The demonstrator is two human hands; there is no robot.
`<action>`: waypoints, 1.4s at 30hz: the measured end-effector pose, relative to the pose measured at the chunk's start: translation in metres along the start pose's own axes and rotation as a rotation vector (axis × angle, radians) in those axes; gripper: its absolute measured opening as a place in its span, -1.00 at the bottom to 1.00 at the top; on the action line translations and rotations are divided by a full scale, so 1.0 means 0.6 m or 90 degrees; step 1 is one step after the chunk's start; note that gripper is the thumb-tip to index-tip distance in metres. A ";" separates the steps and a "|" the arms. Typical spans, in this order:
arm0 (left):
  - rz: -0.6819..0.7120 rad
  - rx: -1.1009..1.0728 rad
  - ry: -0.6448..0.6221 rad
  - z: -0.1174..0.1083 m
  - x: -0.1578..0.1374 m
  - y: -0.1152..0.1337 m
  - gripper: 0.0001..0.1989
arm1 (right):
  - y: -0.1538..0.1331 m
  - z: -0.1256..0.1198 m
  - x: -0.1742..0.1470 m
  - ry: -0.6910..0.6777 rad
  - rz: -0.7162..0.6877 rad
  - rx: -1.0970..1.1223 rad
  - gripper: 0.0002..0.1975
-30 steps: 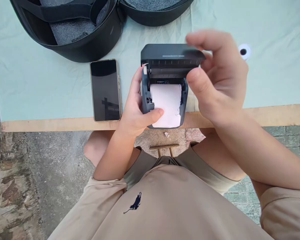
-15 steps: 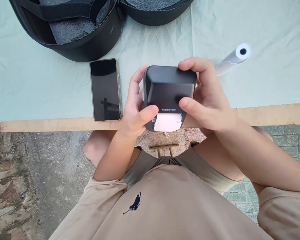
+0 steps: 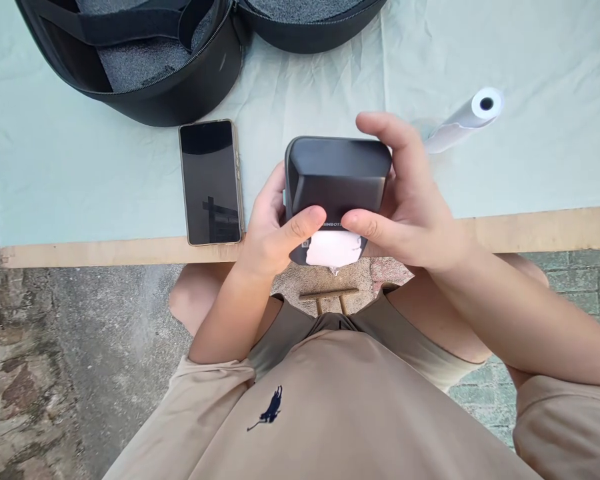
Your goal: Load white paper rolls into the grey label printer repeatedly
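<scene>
1. Desk [image 3: 80, 180]: pale cloth on top, bare wood along nr edge.
2. Case [image 3: 180, 100]: blk, unzipped, grey foam inside, far L of desk.
3. Printer [image 3: 340, 160]: blk, cover down, held over desk's nr edge, mid-view; logo pt. hidden.
4. R grip [image 3: 420, 217]: half-closed round printer's R side, thumb on cover, index finger lifted nr far R corner; other fingers mostly hidden.
5. L grip [image 3: 274, 237]: closed round printer's L side, thumb on cover, opp. R thumb.
6. Phone [image 3: 211, 187]: dark screen, flat on desk, btwn case & nr edge, L of printer.
7. Roll [image 3: 455, 125]: white, bit unwound, on desk past R grip.
8. Paper [image 3: 334, 248]: white, ragged edge, at printer's nr end.
</scene>
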State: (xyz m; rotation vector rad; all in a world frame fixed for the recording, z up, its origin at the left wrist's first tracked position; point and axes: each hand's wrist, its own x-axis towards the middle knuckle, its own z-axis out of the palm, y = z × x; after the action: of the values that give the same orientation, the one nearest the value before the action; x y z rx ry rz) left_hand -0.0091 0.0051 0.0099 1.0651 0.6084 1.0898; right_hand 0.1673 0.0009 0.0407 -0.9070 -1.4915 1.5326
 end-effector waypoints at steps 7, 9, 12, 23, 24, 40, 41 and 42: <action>-0.007 0.009 0.003 0.002 -0.001 0.001 -0.52 | 0.002 -0.004 -0.004 0.124 -0.118 -0.207 -0.44; -0.013 0.022 0.010 0.006 -0.002 0.005 -0.53 | 0.003 -0.005 -0.004 0.141 -0.139 -0.239 -0.47; -0.024 0.036 0.033 0.013 -0.003 0.013 -0.55 | 0.005 -0.006 -0.004 0.105 -0.126 -0.220 -0.44; -0.041 0.024 0.062 0.020 -0.004 0.020 -0.51 | 0.005 -0.005 -0.002 0.067 -0.117 -0.192 -0.42; -0.041 0.023 0.064 0.020 -0.004 0.020 -0.51 | 0.005 -0.005 -0.002 0.067 -0.116 -0.187 -0.42; -0.056 -0.038 0.100 0.025 0.002 0.018 -0.60 | 0.009 -0.006 -0.005 0.081 -0.132 -0.192 -0.23; -0.065 -0.058 0.109 0.024 0.003 0.018 -0.59 | 0.009 -0.007 -0.005 0.084 -0.127 -0.199 -0.22; -0.076 -0.078 0.118 0.023 0.005 0.018 -0.56 | 0.009 -0.008 -0.005 0.085 -0.117 -0.204 -0.21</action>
State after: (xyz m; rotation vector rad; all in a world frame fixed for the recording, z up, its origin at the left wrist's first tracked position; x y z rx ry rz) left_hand -0.0007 0.0035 0.0256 0.8179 0.7347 1.1138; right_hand 0.1725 0.0003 0.0352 -1.0015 -1.7001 1.0975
